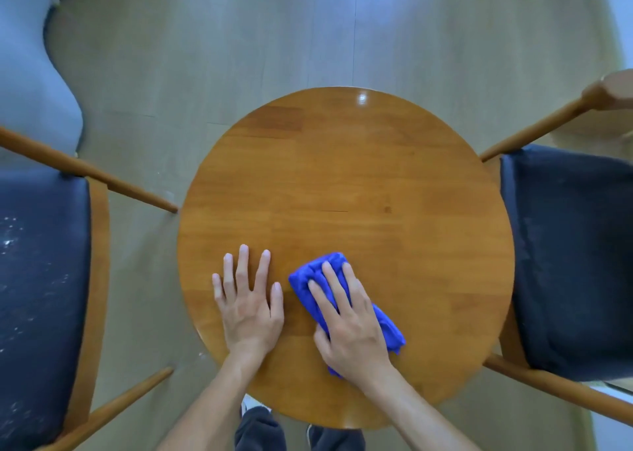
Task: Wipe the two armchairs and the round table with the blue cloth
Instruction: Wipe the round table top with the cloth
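On the round table, flat left hand rests; right hand presses blue cloth, fingers straight.

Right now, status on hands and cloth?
Left hand flat on round table. Right hand pressing blue cloth there. Nothing in the way.

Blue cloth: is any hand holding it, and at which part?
The right hand presses flat on the blue cloth's middle, fingers straight; nothing is gripped. The left hand holds nothing.

Table between 2 armchairs — cloth atop.
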Motion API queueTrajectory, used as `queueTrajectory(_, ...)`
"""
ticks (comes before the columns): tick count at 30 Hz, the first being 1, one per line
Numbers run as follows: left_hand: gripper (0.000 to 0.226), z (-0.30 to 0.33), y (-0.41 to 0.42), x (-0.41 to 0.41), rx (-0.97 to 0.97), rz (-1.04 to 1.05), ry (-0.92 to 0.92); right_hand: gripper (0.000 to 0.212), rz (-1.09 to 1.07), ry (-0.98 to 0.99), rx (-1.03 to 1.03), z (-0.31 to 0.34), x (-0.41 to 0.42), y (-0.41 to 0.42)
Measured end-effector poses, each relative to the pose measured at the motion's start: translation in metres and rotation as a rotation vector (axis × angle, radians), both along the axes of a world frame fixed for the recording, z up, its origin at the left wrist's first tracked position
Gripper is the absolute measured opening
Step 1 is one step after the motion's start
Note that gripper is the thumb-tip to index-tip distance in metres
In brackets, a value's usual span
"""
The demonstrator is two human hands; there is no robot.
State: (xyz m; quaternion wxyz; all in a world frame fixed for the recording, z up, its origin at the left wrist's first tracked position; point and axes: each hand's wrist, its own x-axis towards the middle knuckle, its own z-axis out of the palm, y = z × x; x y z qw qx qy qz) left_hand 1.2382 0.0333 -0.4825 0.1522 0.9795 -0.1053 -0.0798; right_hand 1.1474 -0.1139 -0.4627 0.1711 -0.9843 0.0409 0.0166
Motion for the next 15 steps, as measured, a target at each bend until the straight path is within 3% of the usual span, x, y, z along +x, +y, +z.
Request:
queueTrajectory(5, 0.053, 0.02, -0.005, 0.001, -0.04, 0.043, 0.065, 0.061, 0.031, 0.085, 0.085, 0.025, -0.022, -0.021)
queueTrajectory(9, 0.034, 0.037, -0.023, -0.011, -0.121, -0.028, 0.057, 0.057, -0.281, -0.059, 0.06, 0.048, -0.007, -0.016)
queueTrajectory(11, 0.018, 0.04, -0.033, -0.019, -0.252, 0.004, 0.244, 0.069, -0.389, 0.047, 0.02, 0.055, 0.001, -0.007)
queueTrajectory(15, 0.019, 0.043, -0.041, -0.02, -0.425, 0.239, 0.485, 0.082, -0.394, 0.356, -0.027, 0.045, 0.009, 0.009)
